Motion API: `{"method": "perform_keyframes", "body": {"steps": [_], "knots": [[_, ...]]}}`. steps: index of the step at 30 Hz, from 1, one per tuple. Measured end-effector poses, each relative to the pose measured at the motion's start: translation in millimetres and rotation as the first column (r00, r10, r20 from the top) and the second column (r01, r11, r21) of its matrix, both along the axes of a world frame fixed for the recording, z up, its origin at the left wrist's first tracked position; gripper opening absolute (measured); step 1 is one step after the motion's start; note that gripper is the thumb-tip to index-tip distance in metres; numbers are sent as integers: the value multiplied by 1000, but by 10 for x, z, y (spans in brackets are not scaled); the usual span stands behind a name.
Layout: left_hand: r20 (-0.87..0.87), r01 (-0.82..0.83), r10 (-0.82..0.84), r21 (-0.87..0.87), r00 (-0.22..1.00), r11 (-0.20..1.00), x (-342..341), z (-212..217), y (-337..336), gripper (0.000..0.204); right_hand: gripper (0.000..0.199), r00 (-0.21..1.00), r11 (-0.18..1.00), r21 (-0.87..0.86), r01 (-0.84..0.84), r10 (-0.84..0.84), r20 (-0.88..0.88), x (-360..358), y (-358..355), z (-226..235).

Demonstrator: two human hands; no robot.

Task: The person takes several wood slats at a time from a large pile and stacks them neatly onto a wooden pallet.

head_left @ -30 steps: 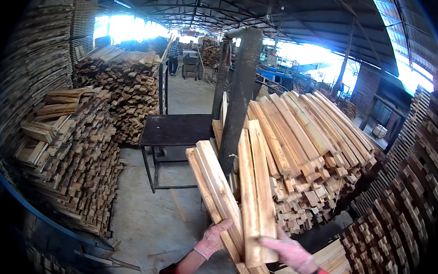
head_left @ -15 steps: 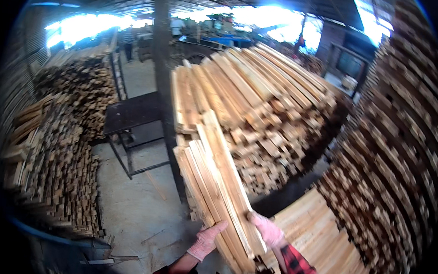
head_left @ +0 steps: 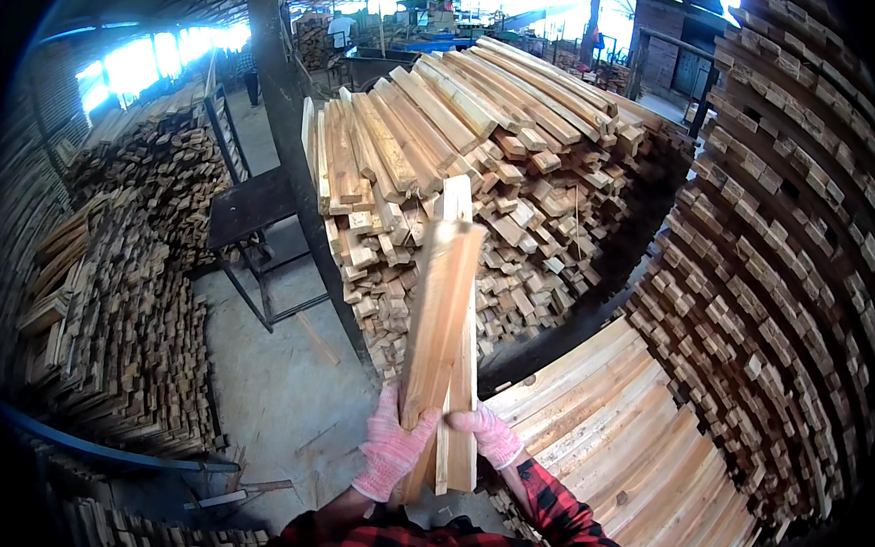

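A small bundle of long, pale wooden boards (head_left: 437, 319) stretches away from my body, its far ends over the near side of a big stack. My left hand (head_left: 394, 445), in a pink-and-white knit glove, is closed around the bundle's left side near its close end. On the opposite side, my gloved right hand (head_left: 489, 434) grips the boards with its thumb on top. One board, seen at the far right of the bundle, sticks out beyond the others. Just ahead is the large stack of wooden boards (head_left: 531, 219), with uneven ends facing me.
A layer of pale boards (head_left: 628, 436) lies at the lower right, beside a tall wall of stacked wood (head_left: 789, 255). Left of the dark post (head_left: 289, 154) stands a black metal table (head_left: 251, 205). More wood piles (head_left: 144, 326) line the left; offcuts lie on the concrete floor (head_left: 270, 394).
The held boards have swung from a leftward slant to nearly straight ahead and lie closer together. My hands have come nearer each other. The view has shifted, too.
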State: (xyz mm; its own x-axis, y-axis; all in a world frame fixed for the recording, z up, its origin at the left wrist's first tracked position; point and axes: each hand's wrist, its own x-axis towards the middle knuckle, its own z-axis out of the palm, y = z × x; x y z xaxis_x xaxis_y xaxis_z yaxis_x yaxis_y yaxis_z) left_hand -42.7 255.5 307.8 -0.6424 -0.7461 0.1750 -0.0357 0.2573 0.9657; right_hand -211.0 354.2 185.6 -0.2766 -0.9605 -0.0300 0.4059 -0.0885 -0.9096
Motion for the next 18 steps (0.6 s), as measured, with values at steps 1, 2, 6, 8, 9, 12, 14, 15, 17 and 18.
{"method": "perform_keyframes", "body": {"steps": [1,2,6,8,9,12,14,15,17,18], "knots": [[14,-35,37,-108,999,994,119,93,-39,58,60,988,999,-40,-27,33,153,236,-69,503],[54,-35,42,-134,998,990,154,137,-47,58,59,957,997,-78,-13,35,288,388,-31,903],[208,30,-7,-108,978,994,53,323,20,63,64,972,990,-14,140,-135,193,443,138,861],[295,21,29,-166,955,986,30,371,98,66,62,976,976,-58,211,-213,-34,408,225,654],[270,45,-7,-134,963,990,24,387,149,66,61,959,969,-90,230,-241,-150,377,260,586],[298,98,-35,-202,954,974,-14,293,347,67,52,938,971,91,222,-187,-293,154,446,426],[290,28,100,-409,952,912,-195,235,530,68,38,873,911,5,411,-393,-288,30,503,87],[271,20,105,-422,957,906,-194,234,547,69,32,943,948,-3,317,-316,-100,69,509,179],[273,26,66,-321,960,947,-239,212,607,70,27,957,966,-2,257,-255,137,59,583,346],[160,33,59,-521,985,853,-222,40,540,71,26,954,962,-4,271,-268,136,73,575,371]]}}
